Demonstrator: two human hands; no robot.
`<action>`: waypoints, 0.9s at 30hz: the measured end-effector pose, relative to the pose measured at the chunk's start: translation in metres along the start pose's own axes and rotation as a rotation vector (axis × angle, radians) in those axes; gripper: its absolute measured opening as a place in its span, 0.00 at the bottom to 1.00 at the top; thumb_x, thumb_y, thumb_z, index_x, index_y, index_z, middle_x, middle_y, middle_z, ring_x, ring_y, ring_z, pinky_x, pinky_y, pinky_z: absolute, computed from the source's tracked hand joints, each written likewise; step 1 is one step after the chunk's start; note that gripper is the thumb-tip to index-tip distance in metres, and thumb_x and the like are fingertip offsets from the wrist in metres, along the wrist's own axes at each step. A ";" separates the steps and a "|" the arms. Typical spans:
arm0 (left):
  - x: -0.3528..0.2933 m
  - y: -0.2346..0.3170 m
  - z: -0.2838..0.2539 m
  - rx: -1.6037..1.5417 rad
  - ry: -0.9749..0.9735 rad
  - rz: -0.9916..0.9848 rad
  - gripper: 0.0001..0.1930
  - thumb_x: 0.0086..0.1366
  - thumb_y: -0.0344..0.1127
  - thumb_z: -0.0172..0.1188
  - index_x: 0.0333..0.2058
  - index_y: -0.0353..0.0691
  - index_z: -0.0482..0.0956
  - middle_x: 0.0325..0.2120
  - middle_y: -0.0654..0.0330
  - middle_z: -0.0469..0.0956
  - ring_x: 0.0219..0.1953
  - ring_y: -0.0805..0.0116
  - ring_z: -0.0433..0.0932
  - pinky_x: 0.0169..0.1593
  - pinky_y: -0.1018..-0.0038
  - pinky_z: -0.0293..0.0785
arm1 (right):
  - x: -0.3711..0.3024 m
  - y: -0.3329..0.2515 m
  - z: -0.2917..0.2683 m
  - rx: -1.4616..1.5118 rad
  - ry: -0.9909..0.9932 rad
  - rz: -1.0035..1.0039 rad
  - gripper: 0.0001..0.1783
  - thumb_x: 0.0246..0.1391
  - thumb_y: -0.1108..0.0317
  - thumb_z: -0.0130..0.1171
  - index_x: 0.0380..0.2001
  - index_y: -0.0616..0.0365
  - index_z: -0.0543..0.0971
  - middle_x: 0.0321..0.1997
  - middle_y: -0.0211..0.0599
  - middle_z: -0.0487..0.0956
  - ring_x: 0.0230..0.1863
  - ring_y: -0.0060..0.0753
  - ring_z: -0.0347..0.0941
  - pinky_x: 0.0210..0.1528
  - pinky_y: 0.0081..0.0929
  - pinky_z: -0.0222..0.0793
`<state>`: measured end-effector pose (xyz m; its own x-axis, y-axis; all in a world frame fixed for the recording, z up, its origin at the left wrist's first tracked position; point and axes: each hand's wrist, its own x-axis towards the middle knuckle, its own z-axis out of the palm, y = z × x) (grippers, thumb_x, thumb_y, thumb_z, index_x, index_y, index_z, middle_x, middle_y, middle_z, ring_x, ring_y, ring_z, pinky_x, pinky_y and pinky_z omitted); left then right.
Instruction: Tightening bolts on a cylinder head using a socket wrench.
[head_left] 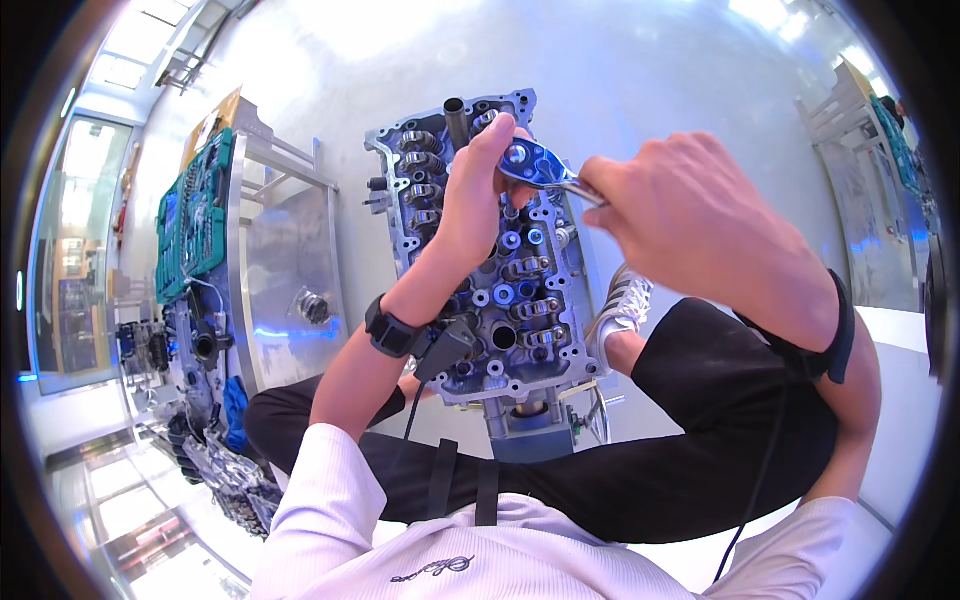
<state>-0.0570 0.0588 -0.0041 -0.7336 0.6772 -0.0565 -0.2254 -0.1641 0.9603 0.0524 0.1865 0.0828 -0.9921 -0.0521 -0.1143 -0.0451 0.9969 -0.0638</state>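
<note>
A metal ratchet wrench (538,166) lies over the upper part of an engine cylinder head (572,345). My left hand (474,195) is closed around the ratchet's round head, thumb up, with fingertips showing beneath it. The right hand (675,195) is wrapped around the handle, to the right of the engine. What sits under the ratchet head is hidden by my left hand. Rocker arms (527,268), bolts and round bores fill the cylinder head. An upright dark tube (456,120) stands at its far end.
The engine rests on a grey stand (535,445) between my legs. At left, a metal table (290,240) stands beside an open green tool case (195,215); engine parts (205,345) lie nearer. Another bench (845,150) stands at far right. My shoe (625,300) is close to the engine.
</note>
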 end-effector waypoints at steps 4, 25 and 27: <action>0.001 -0.007 -0.007 -0.015 0.097 0.048 0.23 0.68 0.52 0.41 0.21 0.42 0.70 0.15 0.70 0.66 0.15 0.80 0.58 0.21 0.79 0.50 | -0.001 -0.008 0.006 0.169 0.055 -0.022 0.08 0.50 0.65 0.60 0.30 0.58 0.76 0.15 0.48 0.73 0.21 0.53 0.72 0.28 0.44 0.66; 0.023 -0.002 -0.034 0.018 -0.483 -0.022 0.19 0.65 0.43 0.45 0.16 0.46 0.58 0.11 0.71 0.52 0.16 0.79 0.50 0.23 0.76 0.46 | 0.025 0.027 0.023 -0.216 0.469 -0.062 0.07 0.52 0.64 0.58 0.28 0.55 0.77 0.24 0.37 0.79 0.31 0.39 0.77 0.35 0.34 0.69; 0.025 0.001 -0.033 0.062 -0.578 -0.066 0.21 0.65 0.45 0.46 0.14 0.46 0.56 0.12 0.70 0.52 0.17 0.77 0.49 0.24 0.75 0.45 | 0.025 0.031 0.023 -0.272 0.564 -0.088 0.07 0.52 0.64 0.58 0.28 0.55 0.77 0.26 0.35 0.80 0.32 0.37 0.77 0.37 0.32 0.69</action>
<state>-0.0966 0.0523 -0.0139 -0.2470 0.9687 0.0248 -0.2081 -0.0780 0.9750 0.0292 0.2144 0.0548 -0.8889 -0.1705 0.4251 -0.0842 0.9732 0.2142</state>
